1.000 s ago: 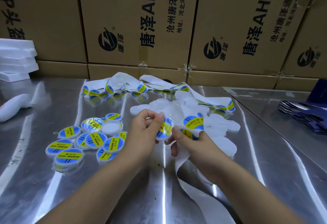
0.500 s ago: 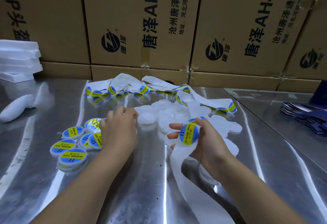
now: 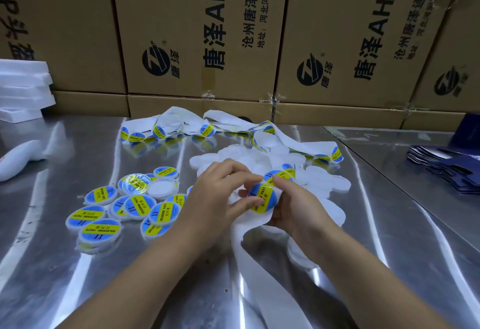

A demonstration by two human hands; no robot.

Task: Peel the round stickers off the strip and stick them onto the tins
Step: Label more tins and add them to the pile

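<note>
Peeling goes best if the left hand (image 3: 218, 193), pinching the sticker (image 3: 262, 196) at its edge, lifts it slowly off the strip (image 3: 246, 256) gripped by the right hand (image 3: 298, 211) above the table (image 3: 78, 289), then centres it on a bare tin (image 3: 226, 153) just beyond.

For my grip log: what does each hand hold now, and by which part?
The right hand holds the strip at its top end, behind a round sticker; the left hand pinches that sticker at its left edge.

left hand (image 3: 215, 196) pinching sticker (image 3: 262, 198), right hand (image 3: 298, 210) holding strip (image 3: 246, 248)
</note>
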